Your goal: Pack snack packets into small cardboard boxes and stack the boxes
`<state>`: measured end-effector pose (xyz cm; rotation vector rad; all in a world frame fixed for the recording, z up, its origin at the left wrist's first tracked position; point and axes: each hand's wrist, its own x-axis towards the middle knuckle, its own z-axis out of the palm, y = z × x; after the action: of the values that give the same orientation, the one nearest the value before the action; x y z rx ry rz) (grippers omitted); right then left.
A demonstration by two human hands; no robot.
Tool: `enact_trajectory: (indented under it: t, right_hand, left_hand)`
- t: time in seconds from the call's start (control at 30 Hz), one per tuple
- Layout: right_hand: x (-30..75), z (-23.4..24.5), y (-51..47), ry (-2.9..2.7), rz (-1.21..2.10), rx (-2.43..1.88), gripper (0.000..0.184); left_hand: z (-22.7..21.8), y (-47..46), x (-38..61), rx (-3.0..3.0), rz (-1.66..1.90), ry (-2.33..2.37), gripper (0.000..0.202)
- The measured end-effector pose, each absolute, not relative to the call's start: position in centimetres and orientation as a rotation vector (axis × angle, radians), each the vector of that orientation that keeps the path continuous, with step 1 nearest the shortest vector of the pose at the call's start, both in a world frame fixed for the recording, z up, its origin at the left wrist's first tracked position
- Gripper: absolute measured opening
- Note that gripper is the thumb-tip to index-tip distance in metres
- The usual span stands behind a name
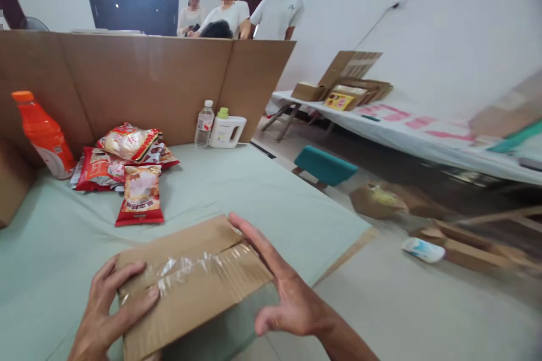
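Note:
A taped cardboard box [192, 287] sits low in the head view, near the front edge of the table, with shiny clear tape along its top seam. At its left end my left hand [112, 304] is closed on it, thumb and fingers over the top and the side. My right hand [288, 293] braces the opposite end, its long finger along the far right edge and its thumb spread away below. The fingers under the box are hidden. Just beyond lies a red and gold snack bag [141, 194], in front of a pile of snack bags [105, 166].
An orange bottle [44, 135], a clear water bottle [204, 125] and a white jug [227, 130] stand before a cardboard screen [161, 84]. To the right are a teal stool [325, 165], open boxes [470, 248] on the floor and a long table [406, 130]. Several people stand behind.

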<state>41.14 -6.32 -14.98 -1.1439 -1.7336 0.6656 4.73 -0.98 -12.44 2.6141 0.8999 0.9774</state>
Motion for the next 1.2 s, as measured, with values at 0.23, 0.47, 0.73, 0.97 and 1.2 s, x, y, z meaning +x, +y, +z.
enact_trajectory:
  t: [0.23,0.47,0.73,0.97,1.2]
  right_hand:
    - [47.8,-12.8,-6.6,-1.923,0.521,-1.236,0.087]
    - [49.9,-13.9,-7.7,-1.789,0.217,-1.244,0.062]
    - [57.4,-16.7,-3.0,-1.319,-0.253,-1.643,0.048]
    - [65.1,-15.9,10.3,-1.039,-0.363,-1.913,0.050]
    - [60.8,-13.0,7.7,-1.134,-0.327,-1.906,0.047]
  left_hand:
    - [-11.2,6.1,11.1,2.567,0.749,0.424,0.051]
    - [-10.1,10.4,17.3,2.493,0.691,0.224,0.058]
    - [-12.6,14.1,26.0,2.435,0.762,0.540,0.071]
    - [-18.8,8.0,18.5,2.523,0.641,0.587,0.063]
    - [-18.9,2.6,6.1,2.790,0.475,0.807,0.062]
